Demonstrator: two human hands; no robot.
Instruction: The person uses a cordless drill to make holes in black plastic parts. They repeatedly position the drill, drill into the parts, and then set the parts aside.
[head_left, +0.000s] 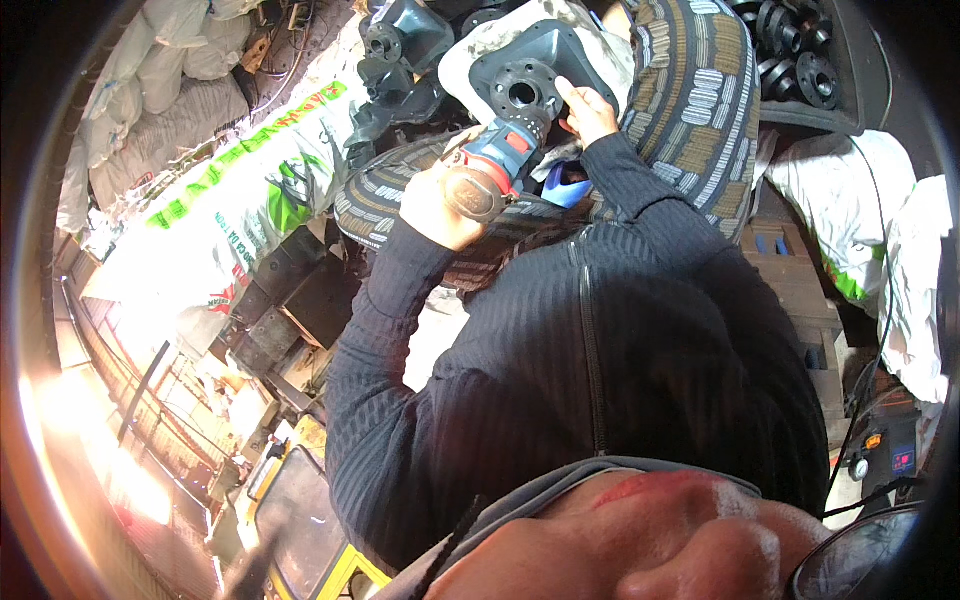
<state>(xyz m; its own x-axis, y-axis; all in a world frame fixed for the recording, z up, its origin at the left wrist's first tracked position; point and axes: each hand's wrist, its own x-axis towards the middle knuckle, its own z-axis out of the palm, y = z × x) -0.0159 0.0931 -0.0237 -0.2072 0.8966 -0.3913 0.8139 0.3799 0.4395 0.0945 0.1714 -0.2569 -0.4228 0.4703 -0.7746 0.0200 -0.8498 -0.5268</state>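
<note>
My left hand (pixel 440 208) is wrapped round a blue and red cordless drill (pixel 505 150). The drill's nose points away from me, at the near edge of a dark plastic part (pixel 555 48). That part has a square flared base and a round flange with small holes around a central opening. My right hand (pixel 590 112) is at the flange's right side, thumb and fingers pinched together near its rim. Whatever lies between those fingertips is too small to make out. Beneath is a patterned cushion-like support (pixel 690 120) with a pale cloth (pixel 612 70). A blue object (pixel 567 187) sits below the drill.
More dark moulded parts (pixel 405 50) are piled at the far left. A dark bin (pixel 850 110) with several flanged pieces (pixel 815 80) stands at the far right. White sacks (pixel 235 215) lie on the left, and another white sack (pixel 850 190) on the right. A cable hangs at the right.
</note>
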